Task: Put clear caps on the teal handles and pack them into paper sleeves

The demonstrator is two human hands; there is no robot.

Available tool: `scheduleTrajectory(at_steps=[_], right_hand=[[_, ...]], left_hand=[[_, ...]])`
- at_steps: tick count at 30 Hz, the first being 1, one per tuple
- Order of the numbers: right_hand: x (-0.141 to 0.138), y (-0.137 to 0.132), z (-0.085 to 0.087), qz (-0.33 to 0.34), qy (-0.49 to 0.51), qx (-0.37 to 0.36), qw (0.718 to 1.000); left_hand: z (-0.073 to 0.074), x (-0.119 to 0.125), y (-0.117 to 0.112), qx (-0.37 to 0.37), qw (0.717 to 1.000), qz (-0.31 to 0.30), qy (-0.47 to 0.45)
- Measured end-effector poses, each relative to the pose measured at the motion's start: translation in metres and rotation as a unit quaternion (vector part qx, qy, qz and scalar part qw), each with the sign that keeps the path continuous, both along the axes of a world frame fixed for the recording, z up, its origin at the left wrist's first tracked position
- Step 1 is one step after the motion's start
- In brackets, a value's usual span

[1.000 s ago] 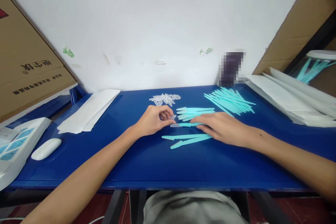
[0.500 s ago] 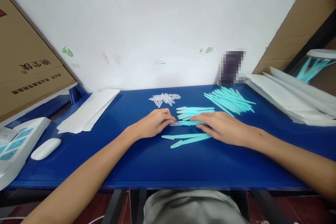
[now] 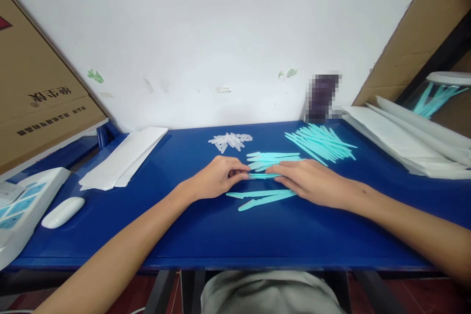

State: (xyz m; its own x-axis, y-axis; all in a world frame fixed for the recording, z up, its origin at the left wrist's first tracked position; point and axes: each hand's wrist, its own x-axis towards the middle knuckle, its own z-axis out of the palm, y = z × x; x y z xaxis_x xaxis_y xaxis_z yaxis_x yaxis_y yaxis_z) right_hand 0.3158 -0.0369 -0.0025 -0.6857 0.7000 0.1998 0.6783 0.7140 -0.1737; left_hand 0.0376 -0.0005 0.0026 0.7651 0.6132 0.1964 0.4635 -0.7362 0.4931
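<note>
A turquoise eyebrow razor (image 3: 260,176) lies crosswise between my hands. My left hand (image 3: 222,174) pinches its blade end between thumb and fingers, which hide whether a cap sits there. Around the handle end, the fingers of my right hand (image 3: 312,179) are closed, palm down. Just behind are several razors in a row (image 3: 274,156), their blades pointing left. Two loose razors (image 3: 265,199) rest nearer to me, their handle ends beneath or beside my right hand. Small clear plastic caps (image 3: 230,141) form a heap behind my left hand.
A larger pile of turquoise razors (image 3: 324,143) is at the back right of the blue table (image 3: 221,240). White paper sleeves (image 3: 125,157) lie left, with a white oval case (image 3: 63,212) nearer. White packets (image 3: 408,142) and a tub of razors (image 3: 437,95) stand right.
My left fingers have shifted slightly right along the razor and now cover its blade end, which showed before. The right hand stays almost in place; the view has tilted a little.
</note>
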Motion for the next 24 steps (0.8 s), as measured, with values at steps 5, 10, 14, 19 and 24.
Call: scheduleTrajectory(at_steps=[5,10,14,19,24], right_hand=[[0.001,0.001,-0.001,0.004,0.000,0.004,1.000],[-0.003,-0.001,0.002,-0.008,0.002,0.003,1.000],[-0.008,-0.002,0.003,-0.012,0.001,0.005,1.000],[-0.009,-0.003,0.002,-0.024,0.040,0.014,0.999],[-0.010,-0.004,-0.001,-0.023,0.073,0.008,0.997]], left_hand=[[-0.001,-0.002,0.004,0.005,1.000,0.023,0.013],[-0.004,0.000,0.006,0.007,0.999,0.036,0.025],[-0.004,0.005,0.003,0.008,1.000,0.024,0.003],[-0.005,0.007,-0.001,0.095,0.994,0.036,-0.028],[-0.009,0.010,-0.007,0.139,0.987,0.029,-0.079]])
